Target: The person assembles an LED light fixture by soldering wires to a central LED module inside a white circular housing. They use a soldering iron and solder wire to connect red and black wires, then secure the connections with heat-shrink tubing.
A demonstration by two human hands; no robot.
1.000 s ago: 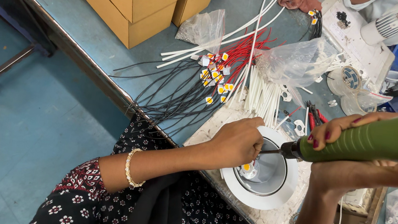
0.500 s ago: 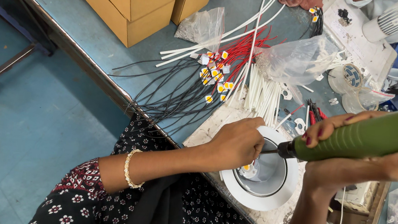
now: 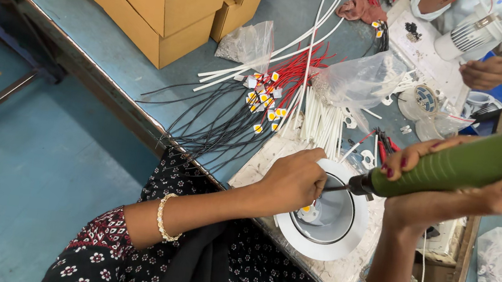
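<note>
A round white lamp housing (image 3: pixel 321 242) lies open side up at the near edge of the bench. My left hand (image 3: pixel 294 181) rests on its left rim, fingers curled over a small yellow chip part (image 3: pixel 306 210) inside the bowl. My right hand (image 3: pixel 441 199) grips a green electric screwdriver (image 3: pixel 478 164), held nearly level, its dark tip over the housing close to my left fingers.
Black and red wires with small yellow chip squares (image 3: pixel 265 101) fan out behind the housing. White tubes (image 3: pixel 320 121), clear plastic bags (image 3: pixel 361 78) and cardboard boxes (image 3: pixel 166 3) stand farther back. Another person's hand (image 3: pixel 489 71) works at top right. Blue floor (image 3: pixel 18 163) lies left.
The green screwdriver has swung down and leftward, its tip now nearer my left fingers over the housing. My left hand has stayed on the rim.
</note>
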